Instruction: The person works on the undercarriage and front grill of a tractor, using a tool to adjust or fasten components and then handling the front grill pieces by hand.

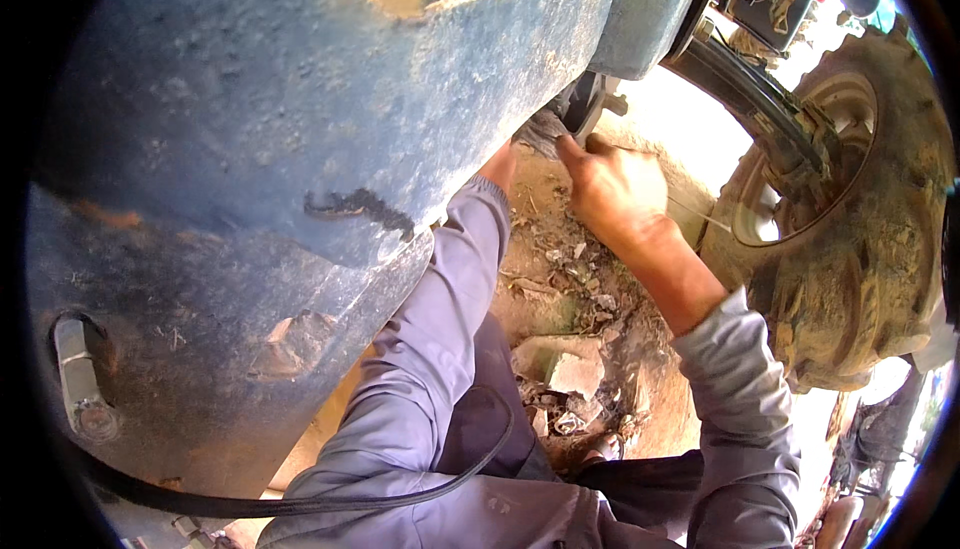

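Observation:
My right hand is closed, its thumb and fingers at the edge of a crumpled grey rag. The rag lies against the underside of a large blue metal body, beside a dark metal bracket. My left hand reaches in under the same blue body. Only its wrist and a bit of its back show; the fingers are hidden behind the metal and the rag.
On the right stands a big muddy tyre, joined to a dark axle. Broken stones and debris lie on the dirt below. A black cable loops across my lap. A metal pin sits in the blue body at lower left.

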Motion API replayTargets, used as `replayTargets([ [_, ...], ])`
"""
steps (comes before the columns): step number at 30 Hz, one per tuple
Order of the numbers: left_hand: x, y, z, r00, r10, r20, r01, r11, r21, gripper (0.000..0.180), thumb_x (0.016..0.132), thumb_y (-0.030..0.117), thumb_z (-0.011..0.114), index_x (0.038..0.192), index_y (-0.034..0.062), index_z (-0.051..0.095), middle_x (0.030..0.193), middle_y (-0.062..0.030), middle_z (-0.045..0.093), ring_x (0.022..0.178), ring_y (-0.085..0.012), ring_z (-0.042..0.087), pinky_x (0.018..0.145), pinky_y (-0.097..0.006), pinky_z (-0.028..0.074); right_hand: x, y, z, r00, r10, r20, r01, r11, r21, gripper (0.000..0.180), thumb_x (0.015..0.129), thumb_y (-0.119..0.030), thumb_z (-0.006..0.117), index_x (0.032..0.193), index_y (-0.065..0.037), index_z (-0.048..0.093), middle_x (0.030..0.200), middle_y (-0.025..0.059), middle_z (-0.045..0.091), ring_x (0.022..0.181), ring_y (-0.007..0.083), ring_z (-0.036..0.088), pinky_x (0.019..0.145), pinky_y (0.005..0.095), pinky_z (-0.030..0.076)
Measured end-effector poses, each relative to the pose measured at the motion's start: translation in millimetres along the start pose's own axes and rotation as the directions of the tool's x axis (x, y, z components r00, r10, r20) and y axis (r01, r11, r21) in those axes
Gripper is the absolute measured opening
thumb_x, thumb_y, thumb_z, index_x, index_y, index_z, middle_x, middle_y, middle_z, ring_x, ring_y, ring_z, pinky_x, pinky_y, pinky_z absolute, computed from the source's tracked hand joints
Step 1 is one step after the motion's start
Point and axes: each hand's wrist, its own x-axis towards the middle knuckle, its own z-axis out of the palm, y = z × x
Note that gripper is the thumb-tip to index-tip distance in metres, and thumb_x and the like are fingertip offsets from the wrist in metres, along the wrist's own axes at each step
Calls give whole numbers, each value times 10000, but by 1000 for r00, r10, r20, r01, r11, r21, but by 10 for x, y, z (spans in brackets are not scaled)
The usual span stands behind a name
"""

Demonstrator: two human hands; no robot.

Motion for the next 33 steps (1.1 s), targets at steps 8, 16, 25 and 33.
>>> replayTargets([
  [8, -89, -220, -49, 860, 511, 7, -454, 757, 469, 326, 831, 175, 720, 1059, -54, 678, 994, -144, 712, 909, -234, 648, 846, -341, 481, -296, 347, -69, 978, 125, -167, -118, 992, 54, 272, 852, -97, 571, 1114, -164, 601, 908, 116, 650, 707, 319, 695, 598, 437, 562],
  [16, -811, 57, -120, 308, 767, 563, -851, -42, 523, 451, 733, 247, 822, 1089, 14, 670, 1119, -152, 649, 973, -346, 629, 849, -399, 513, -188, 446, 94, 978, 108, -178, -106, 994, 24, 235, 848, -102, 574, 1075, -149, 613, 891, 114, 670, 727, 310, 705, 635, 425, 573],
  [25, -604, -159, 128, 510, 810, 289, -709, 206, 674, 302, 665, 226, 840, 861, 85, 660, 906, -99, 631, 818, -332, 628, 680, -428, 509, -471, 632, 37, 943, 205, -261, -154, 967, 205, 175, 857, -114, 577, 1023, -153, 613, 868, 111, 662, 701, 353, 684, 628, 470, 560],
  [33, -682, -295, 195, 490, 836, 248, -673, 182, 717, 242, 714, 230, 808, 885, 99, 699, 1000, -81, 643, 931, -327, 626, 781, -415, 505, -313, 570, -77, 969, 56, -241, -39, 996, 75, 209, 827, -103, 587, 1026, -162, 607, 877, 106, 654, 682, 336, 686, 590, 437, 565],
])
